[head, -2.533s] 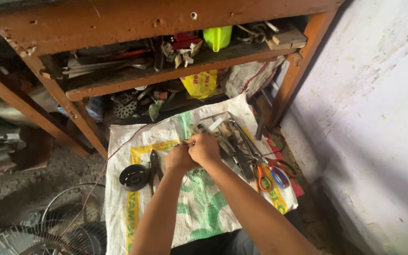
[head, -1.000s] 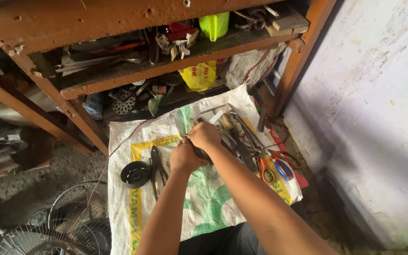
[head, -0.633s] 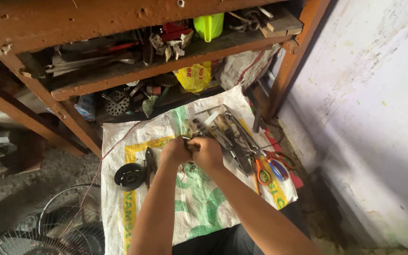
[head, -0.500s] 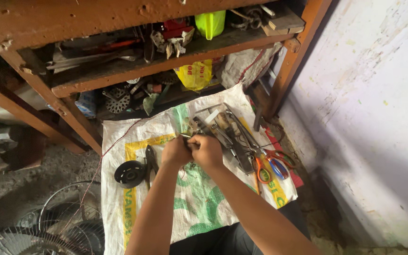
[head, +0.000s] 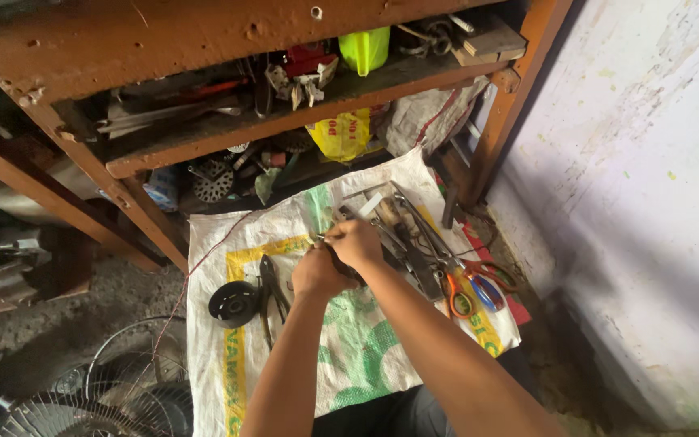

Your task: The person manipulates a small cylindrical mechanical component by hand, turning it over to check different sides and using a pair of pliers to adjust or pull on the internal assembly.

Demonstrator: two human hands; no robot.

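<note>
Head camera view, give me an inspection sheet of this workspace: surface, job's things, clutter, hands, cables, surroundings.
Surface: white woven sack spread on the floor.
Job's things: small dark part between both hands; details unclear.
Clutter: pliers, black round part, orange scissors, more tools.
Hands: left hand and right hand together, pinching the part.
Cables: thin red wire across the sack.
Surroundings: wooden shelf of junk, fan guard, white wall.

A cramped repair workshop, floor level. Rough wooden shelves [head: 228, 137] crammed w/ metal parts, tools & scrap; a woven plastic sack [head: 366, 364] spread on the dirt floor as a work mat, scissors [head: 459, 291], pliers [head: 273, 287] & other hand tools laid out on it. Fan guard [head: 82, 396] lies nearby; stained plaster wall [head: 649, 202] alongside.
</note>
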